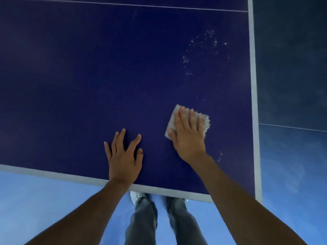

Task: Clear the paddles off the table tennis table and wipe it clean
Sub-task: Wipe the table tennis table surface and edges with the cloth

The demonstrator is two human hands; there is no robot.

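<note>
The table tennis table point(88, 85) fills most of the frame, a flat, matte, dark blue top with pale grey-white edge bands along its near and right sides and a thin white line across the upper part. At lower right of centre, the right hand point(188, 135) presses flat on a folded cloth point(203, 121), a beige, nubby, roughly square pad with frayed edges; the fingers lie straight and close together on top of it. The left hand point(123, 156) rests palm down on the bare surface near the near edge, fingers spread wide. Small white droplets point(203, 48) speckle the blue top toward the upper right, and a few more sit just right of the right wrist. No paddles show. Grey trousers point(143, 221) and a pale shoe point(135, 196) stand on a smooth blue floor point(44, 200) below.
</note>
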